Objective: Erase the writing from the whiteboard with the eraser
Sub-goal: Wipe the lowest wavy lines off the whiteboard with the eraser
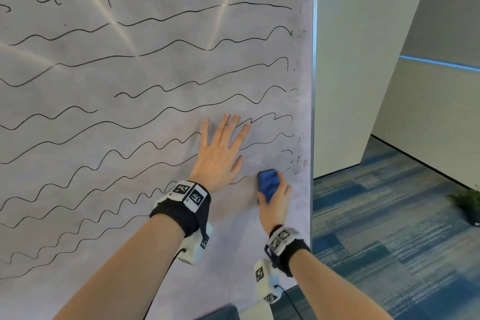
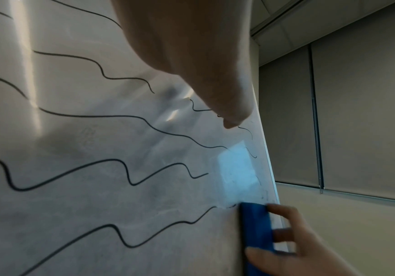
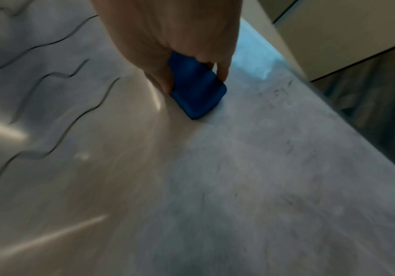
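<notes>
A large whiteboard [image 1: 130, 80] fills the head view, covered with black wavy lines [image 1: 145, 60] and some digits along the top. My right hand [image 1: 275, 197] grips a blue eraser [image 1: 268, 184] and holds it flat against the board near its right edge, low down. The eraser [image 2: 256, 229] also shows in the left wrist view, and in the right wrist view the eraser [image 3: 195, 87] sits under my fingers. My left hand [image 1: 220, 148] lies flat on the board with fingers spread, just left of and above the eraser. The patch around the eraser is smudged grey.
The board's metal right edge [image 1: 314, 86] runs down beside the eraser. Beyond it stand pale partition walls [image 1: 363, 60] over blue patterned carpet [image 1: 389, 228]. A small potted plant [image 1: 467, 202] sits on the floor at far right.
</notes>
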Available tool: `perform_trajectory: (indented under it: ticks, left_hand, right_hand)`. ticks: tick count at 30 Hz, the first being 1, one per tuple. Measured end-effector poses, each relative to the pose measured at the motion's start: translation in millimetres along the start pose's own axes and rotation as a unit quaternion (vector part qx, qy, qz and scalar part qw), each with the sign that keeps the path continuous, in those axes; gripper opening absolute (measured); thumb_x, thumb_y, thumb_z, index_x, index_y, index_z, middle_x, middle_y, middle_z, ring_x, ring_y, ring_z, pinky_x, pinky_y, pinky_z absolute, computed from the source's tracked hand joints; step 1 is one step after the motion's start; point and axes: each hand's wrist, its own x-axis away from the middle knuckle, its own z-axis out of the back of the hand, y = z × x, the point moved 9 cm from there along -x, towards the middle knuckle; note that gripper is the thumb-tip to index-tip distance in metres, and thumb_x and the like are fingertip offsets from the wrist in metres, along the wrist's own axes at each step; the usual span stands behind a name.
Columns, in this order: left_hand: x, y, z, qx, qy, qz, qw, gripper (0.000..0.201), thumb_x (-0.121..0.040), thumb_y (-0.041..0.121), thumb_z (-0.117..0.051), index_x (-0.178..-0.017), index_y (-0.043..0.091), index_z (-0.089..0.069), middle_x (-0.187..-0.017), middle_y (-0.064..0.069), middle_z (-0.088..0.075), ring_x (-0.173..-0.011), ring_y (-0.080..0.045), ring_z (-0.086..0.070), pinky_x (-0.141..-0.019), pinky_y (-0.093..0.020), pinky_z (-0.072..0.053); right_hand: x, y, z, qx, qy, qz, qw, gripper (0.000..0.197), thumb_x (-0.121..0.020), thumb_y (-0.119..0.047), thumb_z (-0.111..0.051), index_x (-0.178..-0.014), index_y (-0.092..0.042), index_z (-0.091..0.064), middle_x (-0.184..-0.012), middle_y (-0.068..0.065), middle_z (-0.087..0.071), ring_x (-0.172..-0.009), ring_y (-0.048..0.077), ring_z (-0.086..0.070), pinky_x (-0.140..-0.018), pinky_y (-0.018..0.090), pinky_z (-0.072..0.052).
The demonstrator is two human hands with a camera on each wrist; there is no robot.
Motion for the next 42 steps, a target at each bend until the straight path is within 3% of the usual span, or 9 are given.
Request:
perform_trajectory:
  ticks: [3,11,16,21,24,29,34,37,42]
  left_hand:
    - [2,-9,-2,-0.003,-0.010,0.014,1.000,0.073,-0.087,0.034,-0.057,-0.151,0.014,-0.029,-0.156,-0.017,-0.025,-0.145,-0.035,-0.022,-0.112,-0.061,-0.014]
    - [-8,0,-8,0.006,-0.034,0.006,0.999,0.074,-0.087,0.033,-0.059,-0.151,0.013,-0.030,-0.156,-0.017,-0.025,-0.145,-0.035,-0.021,-0.112,-0.061,-0.013]
    - [1,-6,-7,0.015,-0.031,0.007,0.999,0.072,-0.088,0.032,-0.057,-0.151,0.014,-0.028,-0.156,-0.017,-0.024,-0.145,-0.035,-0.020,-0.112,-0.062,-0.015]
    - [6,-13,-13,0.011,-0.041,0.009,0.999,0.073,-0.087,0.032,-0.056,-0.151,0.014,-0.027,-0.157,-0.017,-0.022,-0.146,-0.035,-0.018,-0.112,-0.061,-0.012]
    - [2,-12,-13,0.010,-0.040,0.008,0.999,0.073,-0.086,0.032,-0.056,-0.151,0.014,-0.028,-0.157,-0.016,-0.022,-0.145,-0.035,-0.018,-0.112,-0.061,-0.011]
    - [6,-20,-5,0.004,-0.024,0.021,0.999,0.073,-0.085,0.031,-0.058,-0.150,0.014,-0.030,-0.156,-0.017,-0.025,-0.144,-0.035,-0.020,-0.112,-0.062,-0.015]
    - [5,-18,-8,0.008,-0.024,0.010,1.000,0.075,-0.083,0.029,-0.061,-0.150,0.013,-0.032,-0.155,-0.018,-0.027,-0.143,-0.036,-0.024,-0.110,-0.063,-0.018]
    - [1,-14,-9,0.010,-0.031,0.006,0.999,0.075,-0.082,0.029,-0.062,-0.149,0.013,-0.032,-0.155,-0.018,-0.028,-0.143,-0.037,-0.024,-0.110,-0.063,-0.018]
    - [8,-23,-5,0.002,-0.024,0.021,1.000,0.073,-0.083,0.029,-0.062,-0.149,0.013,-0.034,-0.155,-0.017,-0.028,-0.143,-0.036,-0.024,-0.110,-0.063,-0.019]
  right_hand:
    - [-26,16,33,-0.029,0.059,-0.086,0.994,0.075,-0.085,-0.001,-0.064,-0.147,-0.009,-0.022,-0.145,0.019,-0.029,-0.130,0.038,-0.036,-0.102,0.044,-0.036]
    - [6,-8,-11,-0.024,0.012,0.005,1.000,0.075,-0.083,-0.002,-0.066,-0.146,-0.008,-0.025,-0.136,0.014,-0.035,-0.127,0.029,-0.039,-0.100,0.026,-0.031]
    - [-25,26,27,-0.045,0.062,-0.108,0.991,0.074,-0.086,-0.005,-0.065,-0.146,-0.009,-0.023,-0.146,0.019,-0.028,-0.131,0.038,-0.035,-0.103,0.044,-0.035]
    - [1,-17,-13,-0.029,0.027,-0.005,0.999,0.073,-0.086,-0.007,-0.065,-0.146,-0.005,-0.024,-0.142,0.016,-0.032,-0.132,0.031,-0.034,-0.105,0.031,-0.030]
    - [19,-16,-25,-0.015,-0.010,0.046,0.999,0.072,-0.084,-0.006,-0.065,-0.145,-0.010,-0.027,-0.133,0.011,-0.038,-0.126,0.027,-0.038,-0.101,0.025,-0.029]
    - [-10,8,11,-0.014,0.055,-0.035,0.998,0.074,-0.084,-0.003,-0.066,-0.146,-0.008,-0.026,-0.138,0.018,-0.036,-0.127,0.035,-0.038,-0.102,0.038,-0.034]
    - [21,-36,-30,0.046,0.009,0.105,0.993,0.073,-0.078,-0.005,-0.068,-0.142,-0.007,-0.033,-0.122,0.014,-0.044,-0.111,0.034,-0.046,-0.094,0.043,-0.042]
    - [32,-34,-33,0.088,-0.016,0.172,0.981,0.076,-0.072,0.002,-0.067,-0.140,-0.011,-0.035,-0.118,0.013,-0.046,-0.104,0.033,-0.049,-0.086,0.043,-0.046]
    - [-3,-8,0,0.068,0.036,0.083,0.994,0.076,-0.072,0.009,-0.063,-0.141,-0.006,-0.034,-0.117,0.017,-0.044,-0.105,0.038,-0.047,-0.090,0.050,-0.045]
